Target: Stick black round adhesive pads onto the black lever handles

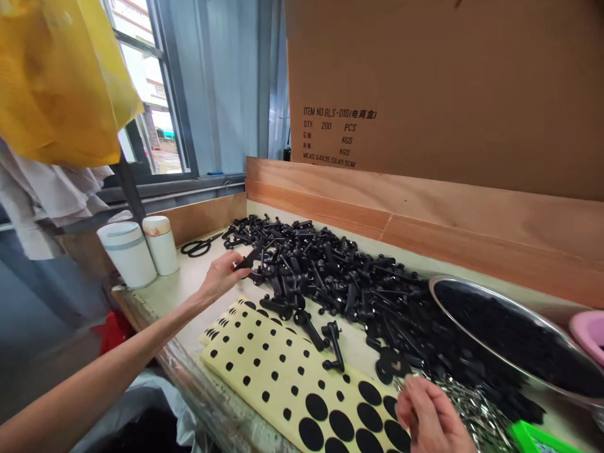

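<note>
My left hand (221,274) is closed on a black plastic part (248,258) at the left end of a large heap of black plastic parts (325,264). Fingers pinched together, my right hand (431,415) is at the lower right, beside a pile of small shiny metal pieces (472,402). What it may hold is too small to make out. Between the hands lies a yellow sheet (255,371) with black round dots, small ones at the left and larger ones near my right hand. Two loose black crank-shaped parts (334,346) lie at its upper edge.
A round metal tray (436,302) of black pieces stands at the right, with a pink bowl (589,333) and green container (542,437) nearby. Black scissors (198,246) and two white containers (127,255) are at the left. A wooden board (425,220) and large carton (448,94) border the back.
</note>
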A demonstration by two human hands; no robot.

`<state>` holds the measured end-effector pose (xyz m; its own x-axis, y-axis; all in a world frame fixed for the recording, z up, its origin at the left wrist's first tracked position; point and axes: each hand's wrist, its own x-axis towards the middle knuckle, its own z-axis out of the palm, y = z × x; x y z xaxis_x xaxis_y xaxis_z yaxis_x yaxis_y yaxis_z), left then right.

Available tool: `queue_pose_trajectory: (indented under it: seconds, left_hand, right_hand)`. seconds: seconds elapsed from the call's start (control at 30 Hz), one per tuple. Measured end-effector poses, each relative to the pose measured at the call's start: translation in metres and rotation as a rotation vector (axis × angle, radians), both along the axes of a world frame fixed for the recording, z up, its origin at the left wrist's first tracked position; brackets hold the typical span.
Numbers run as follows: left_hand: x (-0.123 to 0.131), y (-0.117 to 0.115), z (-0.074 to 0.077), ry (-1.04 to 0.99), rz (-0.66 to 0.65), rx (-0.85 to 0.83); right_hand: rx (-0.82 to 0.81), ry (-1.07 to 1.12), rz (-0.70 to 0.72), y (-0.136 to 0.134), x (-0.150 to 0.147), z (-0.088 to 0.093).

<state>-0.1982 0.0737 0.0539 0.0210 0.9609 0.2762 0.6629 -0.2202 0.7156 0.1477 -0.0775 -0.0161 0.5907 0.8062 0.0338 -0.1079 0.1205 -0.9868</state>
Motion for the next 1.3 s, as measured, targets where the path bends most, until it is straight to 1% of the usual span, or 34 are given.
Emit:
queue_pose_trajectory:
  seconds: [0.07, 0.13, 0.17, 0.23, 0.27, 0.3, 0.33, 0.4, 0.47, 0.57, 0.73, 0.87, 1.0, 1.07, 1.13, 1.3]
  left_hand:
    - [0.021, -0.017, 0.006, -0.127, -0.051, -0.072]
    - [0.057, -0.036, 0.002, -0.265, -0.145, -0.176]
    - [0.078, -0.044, -0.003, -0.362, -0.197, -0.243]
    - [0.119, -0.055, -0.019, -0.792, -0.324, -0.512]
    - [0.137, -0.059, -0.028, -0.932, -0.352, -0.596]
    - [0.152, -0.061, -0.037, -1.021, -0.370, -0.650]
    - [0.164, -0.061, -0.045, -1.063, -0.375, -0.676]
    - [0.179, -0.058, -0.058, -1.080, -0.372, -0.684]
    - [0.185, -0.054, -0.065, -1.099, -0.370, -0.697]
    - [0.185, -0.050, -0.069, -1.116, -0.369, -0.714]
    - [0.185, -0.053, -0.067, -1.145, -0.380, -0.733]
    - [0.185, -0.056, -0.068, -1.119, -0.329, -0.784]
    - [0.183, -0.057, -0.069, -1.007, -0.273, -0.731]
    - [0.182, -0.056, -0.069, -0.982, -0.249, -0.694]
    - [0.182, -0.055, -0.067, -0.978, -0.230, -0.676]
    - [0.184, -0.058, -0.064, -1.005, -0.214, -0.695]
  right_hand:
    - [0.004, 0.022, 0.047, 0.006, -0.002, 0.010]
    - [0.005, 0.009, 0.130, 0.011, -0.009, 0.019]
    - [0.005, 0.007, 0.168, 0.013, -0.013, 0.022]
    - [0.000, 0.019, 0.226, 0.016, -0.019, 0.023]
    - [-0.011, 0.036, 0.236, 0.017, -0.020, 0.021]
    - [-0.028, 0.058, 0.236, 0.018, -0.020, 0.019]
    - [-0.050, 0.083, 0.227, 0.019, -0.019, 0.016]
    - [-0.092, 0.115, 0.205, 0.022, -0.015, 0.010]
    - [-0.111, 0.115, 0.196, 0.024, -0.012, 0.007]
    - [-0.126, 0.108, 0.218, 0.025, -0.013, 0.008]
    - [-0.159, 0.126, 0.256, 0.025, -0.019, 0.010]
    - [-0.185, 0.149, 0.235, 0.026, -0.020, 0.007]
    - [-0.213, 0.157, 0.279, 0.026, -0.025, 0.003]
    - [-0.225, 0.146, 0.307, 0.025, -0.028, 0.002]
    - [-0.229, 0.132, 0.324, 0.025, -0.032, 0.000]
    - [-0.266, 0.113, 0.320, 0.026, -0.035, -0.005]
